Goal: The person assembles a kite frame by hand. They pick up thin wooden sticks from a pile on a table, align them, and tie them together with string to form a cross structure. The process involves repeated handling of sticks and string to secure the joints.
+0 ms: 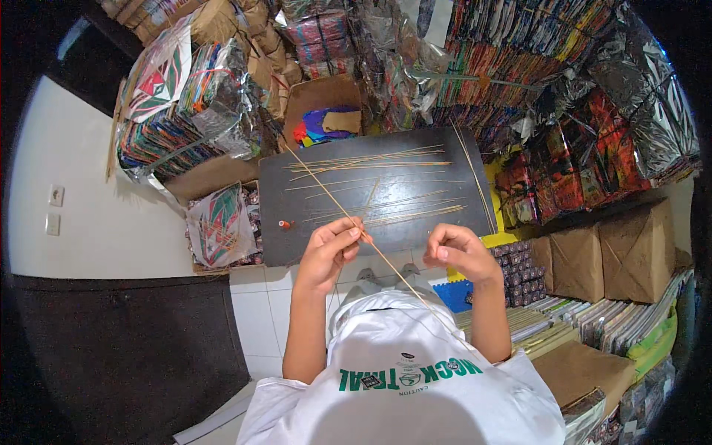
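My left hand (326, 256) is closed around a long thin bamboo stick (393, 267), pinching it near its middle. The stick slants from the far left down toward my shirt. A bit of orange-red, perhaps thread, shows at the pinching fingertips. To the right, my right hand (466, 256) is raised with its fingers curled and pressed together; whatever is in them is too small to make out. Beyond both hands, several thin bamboo sticks (386, 162) lie across the dark table (276, 189). A small red spool (285, 224) rests near the table's left edge.
Bundled stacks of colourful sheets (200, 119) rise at the left, and more (475, 81) line the back. An open cardboard box (293, 100) sits behind the table. Brown wrapped packages (630, 252) stand at the right. A dark mat (126, 348) covers the lower left.
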A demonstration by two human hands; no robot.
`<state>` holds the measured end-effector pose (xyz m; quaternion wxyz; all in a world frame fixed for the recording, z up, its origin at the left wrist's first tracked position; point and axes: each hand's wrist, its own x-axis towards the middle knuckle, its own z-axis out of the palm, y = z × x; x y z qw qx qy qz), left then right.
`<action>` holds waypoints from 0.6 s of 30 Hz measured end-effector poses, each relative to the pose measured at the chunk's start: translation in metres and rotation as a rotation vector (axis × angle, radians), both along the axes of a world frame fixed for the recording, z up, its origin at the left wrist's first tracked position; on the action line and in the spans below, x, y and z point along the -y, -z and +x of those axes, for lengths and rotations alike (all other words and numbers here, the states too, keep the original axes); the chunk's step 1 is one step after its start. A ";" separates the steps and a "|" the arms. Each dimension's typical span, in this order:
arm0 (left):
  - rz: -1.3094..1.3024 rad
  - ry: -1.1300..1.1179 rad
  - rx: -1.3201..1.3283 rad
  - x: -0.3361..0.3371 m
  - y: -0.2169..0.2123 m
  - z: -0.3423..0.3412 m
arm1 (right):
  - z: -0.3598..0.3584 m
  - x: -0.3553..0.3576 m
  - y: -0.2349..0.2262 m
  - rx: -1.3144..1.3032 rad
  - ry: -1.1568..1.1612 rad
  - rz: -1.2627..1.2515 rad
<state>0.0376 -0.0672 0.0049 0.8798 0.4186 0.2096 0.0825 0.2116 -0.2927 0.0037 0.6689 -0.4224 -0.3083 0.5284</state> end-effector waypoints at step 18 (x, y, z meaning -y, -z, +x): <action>0.013 0.061 -0.006 0.003 -0.006 -0.003 | -0.008 -0.018 -0.004 0.363 0.229 -0.232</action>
